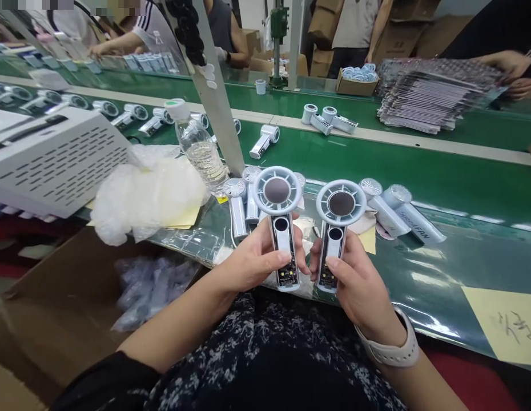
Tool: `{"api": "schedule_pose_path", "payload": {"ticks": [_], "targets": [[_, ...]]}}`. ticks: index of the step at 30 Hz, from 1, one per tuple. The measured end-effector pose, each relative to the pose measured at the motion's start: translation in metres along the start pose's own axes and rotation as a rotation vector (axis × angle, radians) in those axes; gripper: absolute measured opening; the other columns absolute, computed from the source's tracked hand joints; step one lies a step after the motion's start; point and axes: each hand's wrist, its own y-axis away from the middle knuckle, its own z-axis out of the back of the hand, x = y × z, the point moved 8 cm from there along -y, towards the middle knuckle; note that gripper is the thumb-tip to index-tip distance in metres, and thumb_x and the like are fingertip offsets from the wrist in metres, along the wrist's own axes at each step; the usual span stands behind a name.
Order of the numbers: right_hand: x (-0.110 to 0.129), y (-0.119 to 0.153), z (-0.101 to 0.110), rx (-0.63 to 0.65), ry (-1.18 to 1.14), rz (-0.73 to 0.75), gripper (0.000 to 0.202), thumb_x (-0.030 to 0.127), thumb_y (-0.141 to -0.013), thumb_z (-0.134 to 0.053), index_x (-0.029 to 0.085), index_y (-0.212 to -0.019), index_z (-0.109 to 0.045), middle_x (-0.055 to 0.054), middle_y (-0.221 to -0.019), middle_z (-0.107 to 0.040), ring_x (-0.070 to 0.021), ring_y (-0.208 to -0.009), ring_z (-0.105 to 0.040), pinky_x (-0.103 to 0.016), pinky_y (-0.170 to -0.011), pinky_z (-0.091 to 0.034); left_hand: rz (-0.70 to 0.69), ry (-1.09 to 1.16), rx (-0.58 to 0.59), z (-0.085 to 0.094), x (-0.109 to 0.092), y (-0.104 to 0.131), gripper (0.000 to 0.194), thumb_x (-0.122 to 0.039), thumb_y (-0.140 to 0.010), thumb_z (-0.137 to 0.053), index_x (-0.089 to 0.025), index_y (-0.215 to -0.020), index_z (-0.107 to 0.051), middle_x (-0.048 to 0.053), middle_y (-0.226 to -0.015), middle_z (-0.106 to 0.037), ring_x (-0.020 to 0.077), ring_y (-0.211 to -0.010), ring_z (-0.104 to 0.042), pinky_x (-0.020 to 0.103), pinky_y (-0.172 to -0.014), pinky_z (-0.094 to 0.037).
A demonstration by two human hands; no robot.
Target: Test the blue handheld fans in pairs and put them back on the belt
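Two pale blue handheld fans are held upright side by side over the bench edge. My left hand (pixel 265 254) is closed around the handle of the left handheld fan (pixel 282 228), its thumb on the exposed circuit board. In my right hand (pixel 355 274) is the right handheld fan (pixel 335 233), gripped the same way with the thumb on the handle front. Both fan heads show a round dark centre. Behind them lie more fans: a pair on the left (pixel 237 208), partly hidden, and a "SpeedFAN" one (pixel 415 217) with another beside it on the right.
A water bottle (pixel 201 148) leans near a metal post (pixel 218 97). Plastic bags (pixel 149 188) and a slotted white case (pixel 64 160) lie left, above a cardboard box (pixel 68 291). Several fans rest on the green conveyor (pixel 291 154). A person's hands (pixel 520 74) hold a stack of packaging (pixel 432 97).
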Motion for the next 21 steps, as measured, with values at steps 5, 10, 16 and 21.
{"api": "schedule_pose_path", "payload": {"ticks": [5,10,16,21], "targets": [[-0.009,-0.001,-0.002,-0.01,-0.061,-0.064,0.029,0.031,-0.088,-0.067,0.024,-0.113,-0.055,-0.001,-0.09,-0.062,-0.0141,-0.072,-0.061,-0.028,-0.063,-0.054,0.032,0.017,0.015,-0.004,0.002,0.001,0.042,-0.027,-0.078,-0.075,-0.02,-0.111,-0.051,0.001,-0.091,-0.057,0.0141,-0.072,-0.063,0.032,-0.068,-0.055],[-0.008,0.002,0.001,0.006,-0.069,-0.07,0.024,0.034,-0.086,-0.069,0.022,-0.105,-0.06,-0.002,-0.092,-0.064,-0.0125,-0.069,-0.061,-0.025,-0.059,-0.053,0.02,0.015,0.002,-0.002,0.004,0.002,0.043,-0.025,-0.078,-0.074,-0.021,-0.114,-0.05,0.0,-0.092,-0.055,0.0127,-0.071,-0.062,0.028,-0.063,-0.053],[-0.01,0.004,0.005,-0.015,-0.045,-0.091,0.026,0.036,-0.085,-0.07,0.023,-0.104,-0.06,-0.001,-0.089,-0.066,-0.0122,-0.067,-0.062,-0.023,-0.057,-0.054,0.041,-0.005,-0.111,0.01,0.013,-0.004,0.042,-0.027,-0.075,-0.075,-0.019,-0.107,-0.05,-0.001,-0.088,-0.056,0.0124,-0.067,-0.06,0.028,-0.061,-0.051],[-0.023,0.005,0.012,-0.088,-0.004,-0.178,0.024,0.045,-0.088,-0.062,0.021,-0.091,-0.059,0.0,-0.078,-0.063,-0.0105,-0.052,-0.056,-0.023,-0.045,-0.049,0.058,0.004,-0.237,0.025,0.02,-0.005,0.04,-0.029,-0.076,-0.073,-0.019,-0.105,-0.048,-0.002,-0.084,-0.055,0.0111,-0.064,-0.058,0.027,-0.059,-0.051]]}}
